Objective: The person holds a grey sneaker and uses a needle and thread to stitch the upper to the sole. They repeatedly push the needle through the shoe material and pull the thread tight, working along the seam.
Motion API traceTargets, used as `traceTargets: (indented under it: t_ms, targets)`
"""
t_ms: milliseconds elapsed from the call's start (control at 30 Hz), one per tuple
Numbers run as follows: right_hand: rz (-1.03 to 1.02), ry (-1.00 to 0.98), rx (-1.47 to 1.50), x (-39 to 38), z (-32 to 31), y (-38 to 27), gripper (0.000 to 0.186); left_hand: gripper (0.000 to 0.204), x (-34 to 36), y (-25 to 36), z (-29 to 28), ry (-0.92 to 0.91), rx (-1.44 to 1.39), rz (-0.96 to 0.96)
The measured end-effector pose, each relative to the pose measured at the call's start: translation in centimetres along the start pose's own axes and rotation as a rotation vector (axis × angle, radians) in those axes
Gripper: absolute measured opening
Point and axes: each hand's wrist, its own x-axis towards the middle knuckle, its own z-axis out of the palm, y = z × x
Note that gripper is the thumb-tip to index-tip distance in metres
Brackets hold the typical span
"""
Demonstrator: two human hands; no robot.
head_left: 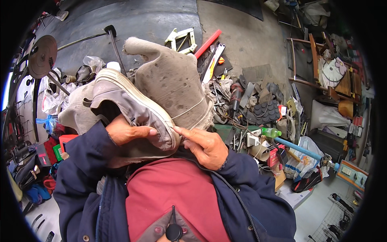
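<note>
A worn grey sneaker with a pale sole (137, 101) lies tilted across my lap, over a stained, frayed tan cloth (169, 76). My left hand (127, 131) grips it with fingers inside the opening and thumb along its side. My right hand (203, 147) is at the shoe's lower right end, index fingertip at the sole's edge and the other fingers curled; what they hold, if anything, is too small to tell. A thin pale thread (187, 109) runs from near that fingertip up across the cloth.
Tools, cords and scraps (254, 101) pile at the right beside a green bottle (270, 132) and a blue pipe (298, 149). A red tube (207, 42) lies beyond the cloth. A metal stand with round discs (42, 56) is at left, a wooden frame (314, 60) at far right.
</note>
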Motion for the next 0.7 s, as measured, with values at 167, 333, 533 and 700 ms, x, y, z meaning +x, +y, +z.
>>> traceTargets:
  t_ms: [167,333,533,700]
  targets:
    - [-0.008,-0.002,-0.044,0.12,0.15,-0.18,0.052,0.053,0.07,-0.35,-0.1,0.024,-0.006,-0.009]
    - [0.007,-0.026,-0.066,0.18,0.15,-0.29,0.051,0.054,0.29,-0.47,-0.33,-0.006,0.014,-0.035]
    - [0.024,-0.067,-0.087,0.24,0.02,-0.45,0.058,0.047,0.42,-0.4,-0.45,-0.022,0.098,0.007]
    - [0.02,-0.075,-0.108,0.45,-0.14,-0.69,0.059,0.046,0.35,-0.44,-0.42,-0.042,0.053,0.034]
